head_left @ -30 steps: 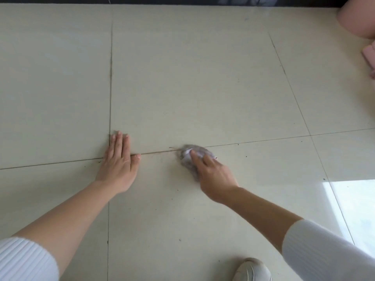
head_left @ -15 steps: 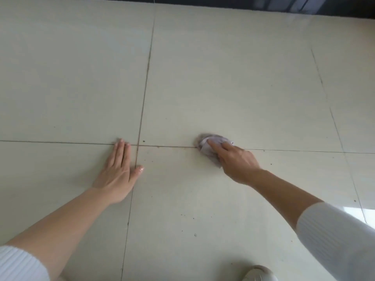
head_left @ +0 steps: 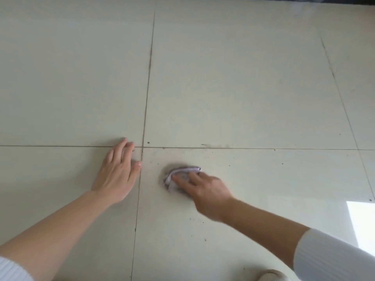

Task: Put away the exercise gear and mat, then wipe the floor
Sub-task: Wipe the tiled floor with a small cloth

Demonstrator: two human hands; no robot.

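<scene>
While your left hand (head_left: 117,173) stayed flat, fingers straight, at the tile corner, your right hand (head_left: 205,191), fingers curled over the crumpled cloth (head_left: 180,175), pulled it back off the grout line (head_left: 263,148) onto the nearer floor (head_left: 263,183) tile, so wiping was underway with specks (head_left: 148,142) left.

Right hand (head_left: 205,189) on cloth (head_left: 179,173), tiled floor (head_left: 243,88).
</scene>
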